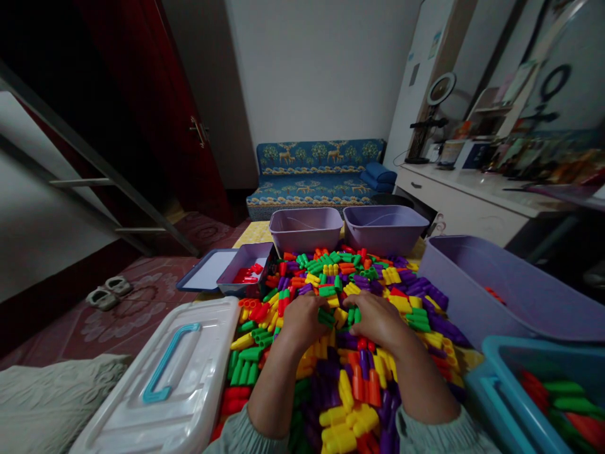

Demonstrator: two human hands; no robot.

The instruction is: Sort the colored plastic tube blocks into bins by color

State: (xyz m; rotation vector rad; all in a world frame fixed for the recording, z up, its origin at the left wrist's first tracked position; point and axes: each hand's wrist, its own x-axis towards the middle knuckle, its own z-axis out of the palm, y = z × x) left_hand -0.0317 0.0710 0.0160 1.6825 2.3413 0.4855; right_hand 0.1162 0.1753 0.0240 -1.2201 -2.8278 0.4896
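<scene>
A wide heap of plastic bullet-shaped building blocks (346, 384) in red, yellow, green and purple covers the table before me. My left hand (306, 318) reaches into the middle of the heap, its fingers curled round a green block (326, 317). Close by on the right, my right hand (374, 316) has thumb and fingers closed about another green block (353, 315). The two hands face each other with a small gap between them, where a yellow block (339, 317) shows. Parts of the fingertips are hidden.
Two purple bins (306, 236) stand behind the heap, and a larger purple bin (466, 284) at right holds something red. A turquoise bin (503, 359) with blocks is front right. At left are a white lid (198, 372) with blue handle and a small box (231, 271) with red pieces.
</scene>
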